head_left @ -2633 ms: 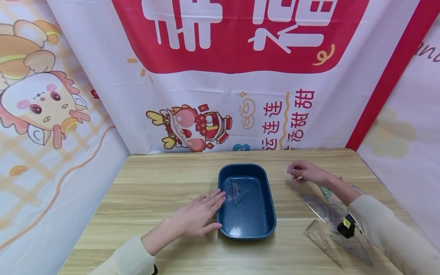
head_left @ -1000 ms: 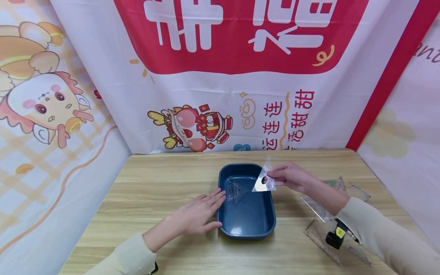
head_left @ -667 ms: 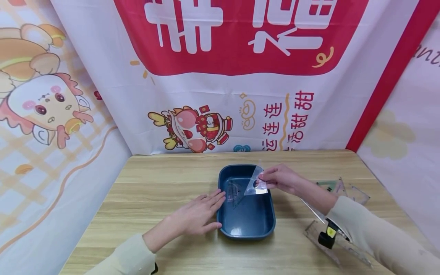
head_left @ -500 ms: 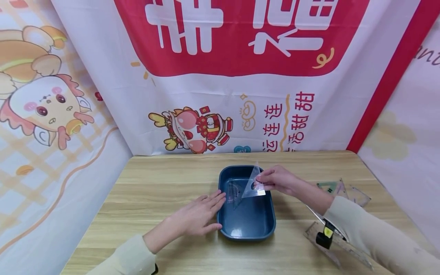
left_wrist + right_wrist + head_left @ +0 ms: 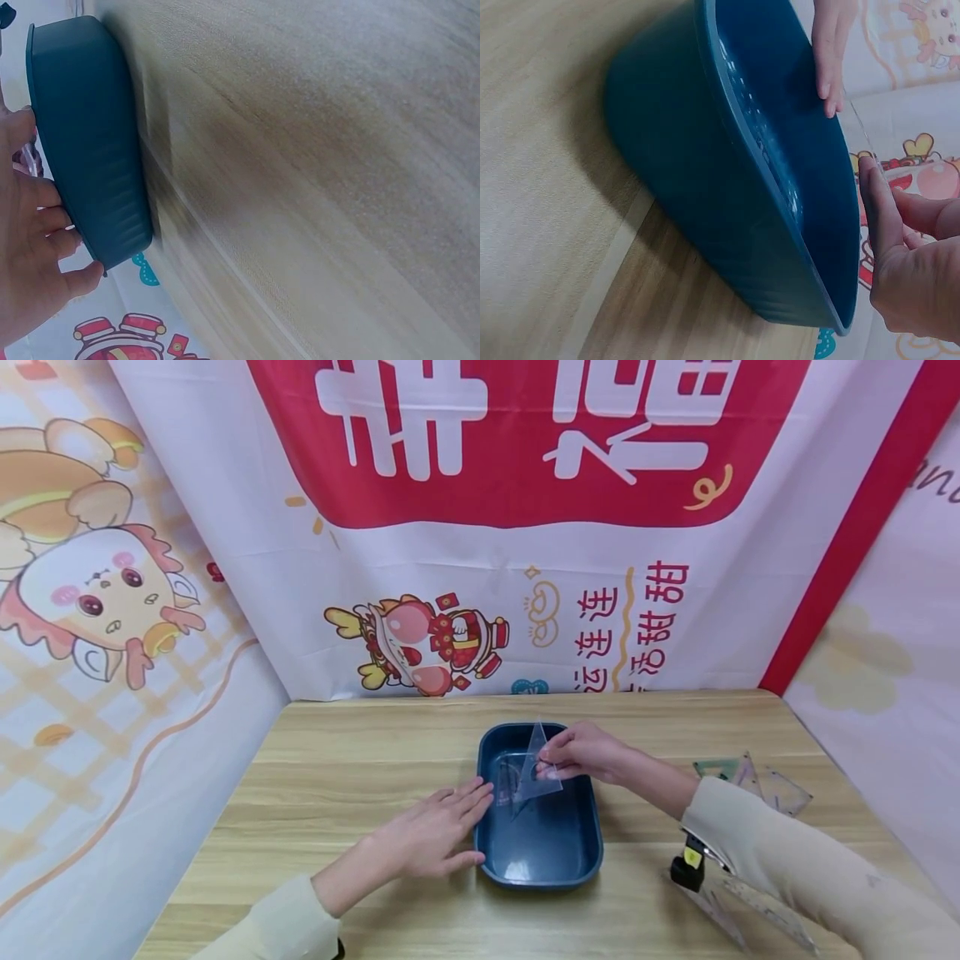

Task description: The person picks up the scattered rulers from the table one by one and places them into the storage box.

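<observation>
Right hand point(image 5: 585, 753) grasped a clear triangular set square point(image 5: 537, 785), pinching its right side between thumb and fingers. Position of the set square: left of the gripping hand, tilted, over the dark blue tray point(image 5: 537, 864), one corner directed away from the person. Left hand point(image 5: 442, 827), across the tray from the grip, was relaxed; its extended fingers rested against the tray's left rim. Left of the grip, clear marked drafting pieces point(image 5: 506, 787) lay on the tray floor. Right of the grip, a green-tinted set square point(image 5: 726, 767) and a clear triangular frame point(image 5: 791, 784) lay on the wooden table point(image 5: 360, 752). Right of the grip and nearer the person lay further clear plastic pieces point(image 5: 772, 912), beside a black wrist device point(image 5: 686, 872).
</observation>
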A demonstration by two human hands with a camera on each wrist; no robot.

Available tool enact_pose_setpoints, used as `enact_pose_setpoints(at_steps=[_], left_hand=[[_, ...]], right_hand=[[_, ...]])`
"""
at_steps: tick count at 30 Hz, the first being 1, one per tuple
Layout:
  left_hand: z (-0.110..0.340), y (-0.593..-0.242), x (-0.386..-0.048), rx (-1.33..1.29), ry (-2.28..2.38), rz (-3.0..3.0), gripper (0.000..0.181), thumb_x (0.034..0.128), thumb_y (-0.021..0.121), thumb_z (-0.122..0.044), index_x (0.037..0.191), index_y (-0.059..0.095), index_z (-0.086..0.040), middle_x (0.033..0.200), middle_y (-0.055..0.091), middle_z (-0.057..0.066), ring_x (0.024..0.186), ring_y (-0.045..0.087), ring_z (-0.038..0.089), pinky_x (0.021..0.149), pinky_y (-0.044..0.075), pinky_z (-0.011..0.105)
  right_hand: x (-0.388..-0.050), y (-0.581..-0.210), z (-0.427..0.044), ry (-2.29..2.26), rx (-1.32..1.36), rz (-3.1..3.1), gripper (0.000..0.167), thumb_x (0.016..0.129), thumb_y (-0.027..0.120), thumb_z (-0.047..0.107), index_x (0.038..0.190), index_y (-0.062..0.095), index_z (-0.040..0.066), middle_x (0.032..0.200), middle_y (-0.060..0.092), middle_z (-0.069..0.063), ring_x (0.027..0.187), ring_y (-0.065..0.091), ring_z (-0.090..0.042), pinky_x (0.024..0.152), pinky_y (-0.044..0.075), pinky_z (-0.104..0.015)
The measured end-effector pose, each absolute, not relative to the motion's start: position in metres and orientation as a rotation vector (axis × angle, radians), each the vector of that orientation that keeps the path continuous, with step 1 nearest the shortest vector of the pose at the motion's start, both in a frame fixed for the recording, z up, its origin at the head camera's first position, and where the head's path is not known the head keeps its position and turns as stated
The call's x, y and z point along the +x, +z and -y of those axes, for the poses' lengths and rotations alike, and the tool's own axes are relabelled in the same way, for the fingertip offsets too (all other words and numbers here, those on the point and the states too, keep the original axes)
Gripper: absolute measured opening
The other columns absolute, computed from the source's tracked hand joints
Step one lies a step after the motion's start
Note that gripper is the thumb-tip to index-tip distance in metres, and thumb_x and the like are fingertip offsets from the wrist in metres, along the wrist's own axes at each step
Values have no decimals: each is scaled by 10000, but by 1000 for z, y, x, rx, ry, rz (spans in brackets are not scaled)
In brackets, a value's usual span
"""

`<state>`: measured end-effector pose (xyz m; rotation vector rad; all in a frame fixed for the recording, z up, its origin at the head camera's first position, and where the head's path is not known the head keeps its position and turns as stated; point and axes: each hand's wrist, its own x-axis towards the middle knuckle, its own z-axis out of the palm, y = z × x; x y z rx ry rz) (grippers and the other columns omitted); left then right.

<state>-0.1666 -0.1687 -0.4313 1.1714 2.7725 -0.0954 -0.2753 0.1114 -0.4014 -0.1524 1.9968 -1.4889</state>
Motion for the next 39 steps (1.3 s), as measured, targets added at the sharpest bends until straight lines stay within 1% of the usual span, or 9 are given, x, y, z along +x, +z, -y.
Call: enact_pose_setpoints(at_steps=[5,9,16,20,26,31,36,39], left_hand=[[169,-432,-166,1180,-104,-2772,780,1010,405,-598,1565,302,-60,1657,250,106,1552,190,267,1179,355,512],[169,-432,-166,1185,-124,-2781,771,1011,413,-589,1561,311,-58,1655,258,105,1550,199,261,1177,361,506],[167,-430,-166,1182,-130,-2786,764,1016,410,-580,1561,310,-54,1657,250,109,1548,200,258,1190,346,491],[168,-429,-166,1174,-138,-2789,766,1013,413,-584,1560,315,-57,1656,255,102,1547,207,256,1188,349,492],[169,-431,-165,1195,-135,-2787,765,1015,409,-583,1558,317,-52,1652,262,111,1547,207,263,1181,356,500],[169,-431,-164,1226,-171,-2803,764,1018,401,-579,1556,315,-44,1647,274,120,1544,214,270,1181,359,494],[169,-432,-165,1211,-145,-2795,768,1017,402,-582,1560,307,-48,1650,267,118,1546,209,267,1178,360,502],[169,-432,-165,1205,-132,-2791,767,1017,405,-581,1560,309,-48,1652,263,118,1547,206,266,1179,359,505]], right_hand=[[-277,-403,-102,-1444,-189,-2012,257,992,605,110,1160,681,-69,936,763,-115,827,752,-162,765,614,-283],[-280,-406,-97,-1402,-230,-2045,234,988,608,97,1123,692,-75,917,757,-122,798,752,-161,744,614,-276],[-286,-403,-87,-1347,-281,-2105,195,993,572,33,1028,725,-82,873,743,-126,763,744,-157,731,619,-287],[-287,-402,-81,-1320,-317,-2130,182,978,583,20,1019,732,-76,879,741,-134,755,747,-171,733,621,-304],[-283,-404,-72,-1307,-343,-2157,188,968,613,23,1076,694,-107,865,741,-148,754,755,-196,726,624,-323],[-281,-410,-68,-1301,-356,-2165,201,976,601,23,1108,672,-112,860,741,-146,771,762,-205,727,625,-324],[-283,-416,-65,-1284,-357,-2153,232,980,557,-24,1175,645,-112,900,731,-164,808,762,-226,749,624,-324],[-284,-417,-63,-1278,-338,-2165,269,973,547,-42,1223,622,-109,951,733,-193,848,760,-248,774,623,-337]])
